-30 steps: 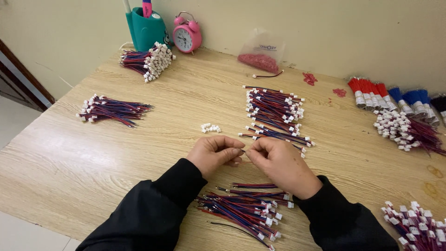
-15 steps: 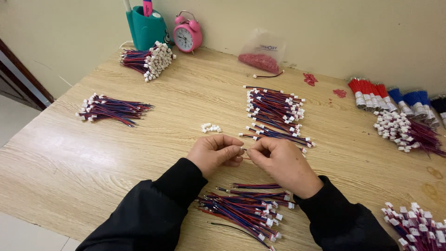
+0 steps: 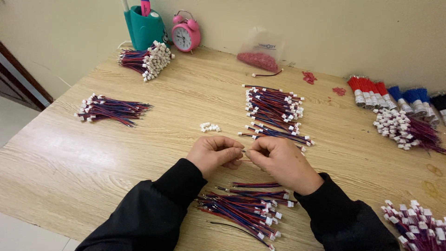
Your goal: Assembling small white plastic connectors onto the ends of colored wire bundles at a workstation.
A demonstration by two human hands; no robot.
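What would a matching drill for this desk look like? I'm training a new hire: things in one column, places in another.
1. clock
2. teal cup
3. loose white plugs
4. red bag

a. far left corner
b. just beyond the left hand
c. by the wall, right of the clock
d. between cup and bag

Pairs: 1-d, 2-a, 3-b, 4-c

Both bare hands, the left hand [image 3: 216, 153] and right hand [image 3: 281, 162], emerge from long black sleeves [image 3: 153, 209].
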